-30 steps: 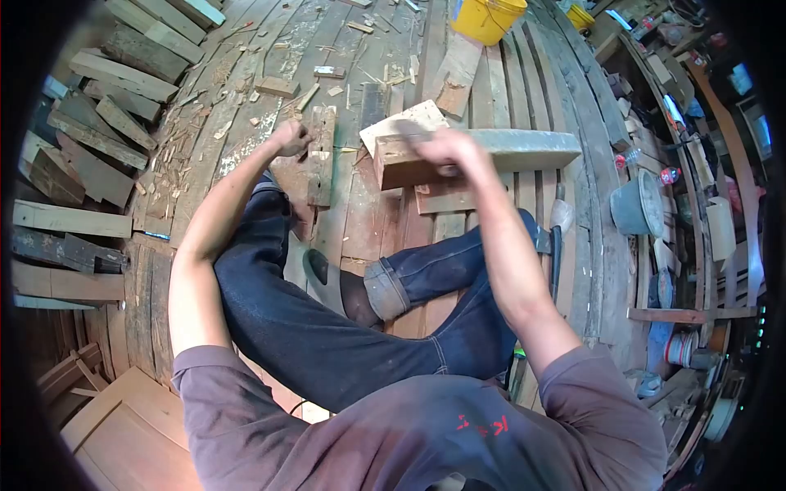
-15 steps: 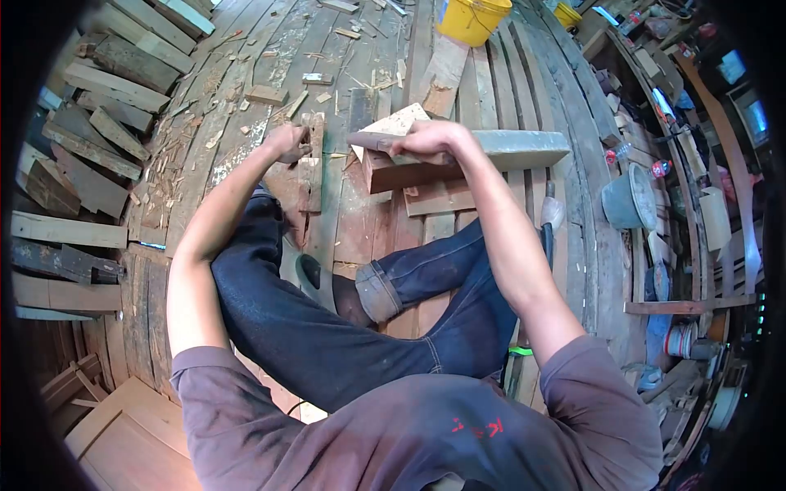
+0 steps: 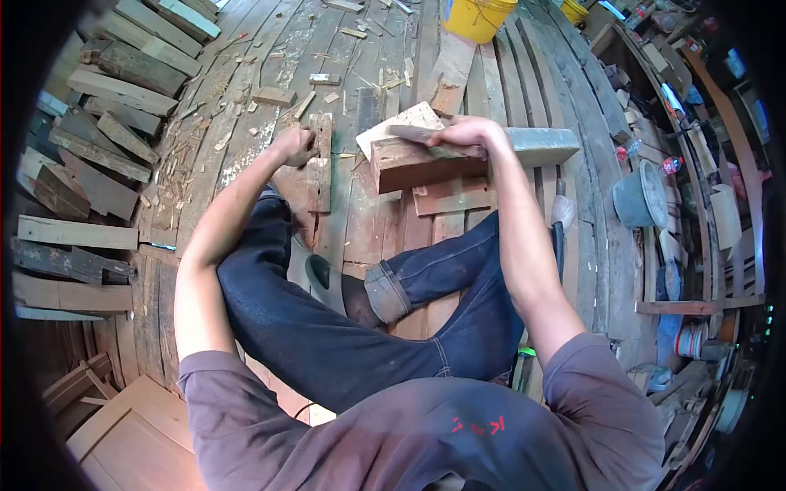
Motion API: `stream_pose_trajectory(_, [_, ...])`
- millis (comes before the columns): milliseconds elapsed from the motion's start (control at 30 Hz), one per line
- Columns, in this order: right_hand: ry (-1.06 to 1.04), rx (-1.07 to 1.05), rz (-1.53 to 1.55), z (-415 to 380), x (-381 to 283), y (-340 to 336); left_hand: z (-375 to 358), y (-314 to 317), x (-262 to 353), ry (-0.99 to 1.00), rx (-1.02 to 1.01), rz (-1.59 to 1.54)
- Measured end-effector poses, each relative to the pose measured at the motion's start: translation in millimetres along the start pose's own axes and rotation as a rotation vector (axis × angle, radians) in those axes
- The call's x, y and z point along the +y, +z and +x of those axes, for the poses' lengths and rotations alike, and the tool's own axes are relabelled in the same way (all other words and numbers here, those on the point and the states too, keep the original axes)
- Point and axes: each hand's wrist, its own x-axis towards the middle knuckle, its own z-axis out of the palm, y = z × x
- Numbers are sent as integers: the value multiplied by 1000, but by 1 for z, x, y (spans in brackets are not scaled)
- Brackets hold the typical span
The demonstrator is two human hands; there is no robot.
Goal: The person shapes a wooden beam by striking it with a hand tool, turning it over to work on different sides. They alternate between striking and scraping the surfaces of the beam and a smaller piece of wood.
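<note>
My left hand (image 3: 296, 147) is closed at the upper left edge of a narrow, worn wooden piece (image 3: 320, 176) lying on the floor planks. Fingers of my right hand (image 3: 465, 135) are wrapped round a flat, grey-brown tool (image 3: 412, 133), whose free end points left. That tool lies over the left part of a long, thick wooden block (image 3: 540, 147). Beneath the block is a shorter reddish-brown board (image 3: 450, 198), and a pale flat wood piece (image 3: 399, 124) shows behind its left end. My right palm hides the tool's held end.
Wood offcuts (image 3: 123, 90) line the left side. Chips and small blocks (image 3: 274, 96) litter the floor. A yellow bucket (image 3: 477, 18) stands at the top, a grey bucket (image 3: 640, 196) at the right by a cluttered shelf (image 3: 700, 307). My bent legs (image 3: 327, 344) are below my hands.
My right hand and the flat tool have moved right along the block, away from its left end. My left hand keeps its place at the narrow piece. The whole view has shifted slightly.
</note>
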Motion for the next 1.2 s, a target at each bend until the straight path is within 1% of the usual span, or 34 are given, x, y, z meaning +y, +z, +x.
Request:
stream_pose_trajectory(33, [114, 18, 33, -9, -3, -5, -1, -2, -2, 1, -1, -4])
stream_pose_trajectory(100, [243, -37, 59, -17, -11, -7, 1, -1, -2, 6, -3, -20])
stream_pose_trajectory(133, [158, -53, 214, -16, -19, 6, 2, 5, -8, 34, 5, -24])
stream_pose_trajectory(167, [21, 18, 57, 15, -7, 31, 3, 7, -12, 34, -38, 13])
stream_pose_trajectory(233, [-31, -23, -166, -13, -48, 22, 6, 13, -18, 39, -128, 88])
stream_pose_trajectory(267, [-22, -113, -82, -7, -41, 16, 8, 16, -19, -52, -182, 69])
stream_pose_trajectory(300, [-35, -100, -115, 4, -27, 9, 8, 13, -18, -26, -151, 48])
stream_pose_trajectory(367, [67, -43, -71, -23, -15, -7, 1, 6, -8, 22, -90, 3])
stream_pose_trajectory(400, [85, 11, -69, -43, -17, -8, -1, 2, -4, 20, -76, -49])
stream_pose_trajectory(467, [53, 48, 17, -43, 12, 13, -1, -3, 7, 20, -47, -158])
stream_pose_trajectory(567, [-43, 142, 187, -59, 60, 44, -7, -36, 60, -244, -140, -522])
stream_pose_trajectory(600, [-88, 184, 254, -67, 71, 53, 7, -12, 45, -92, -4, -464])
stream_pose_trajectory(700, [-1, 405, 268, -83, 99, 87, 14, -29, 86, -67, 41, -547])
stream_pose_trajectory(767, [18, 444, 331, -97, 89, 98, 27, -23, 94, -77, -6, -567])
stream_pose_trajectory(833, [7, 469, 385, -96, 81, 107, 36, -20, 100, -70, -32, -554])
stream_pose_trajectory(933, [86, 449, 320, -96, 75, 112, 45, -16, 108, -57, -21, -535])
stream_pose_trajectory(1033, [100, 441, 311, -93, 73, 117, 46, -27, 121, -167, -87, -580])
stream_pose_trajectory(1133, [104, 444, 307, -93, 74, 119, 57, -16, 120, -144, -72, -616])
stream_pose_trajectory(1200, [92, 429, 305, -93, 75, 117, 61, -10, 123, -157, -44, -585])
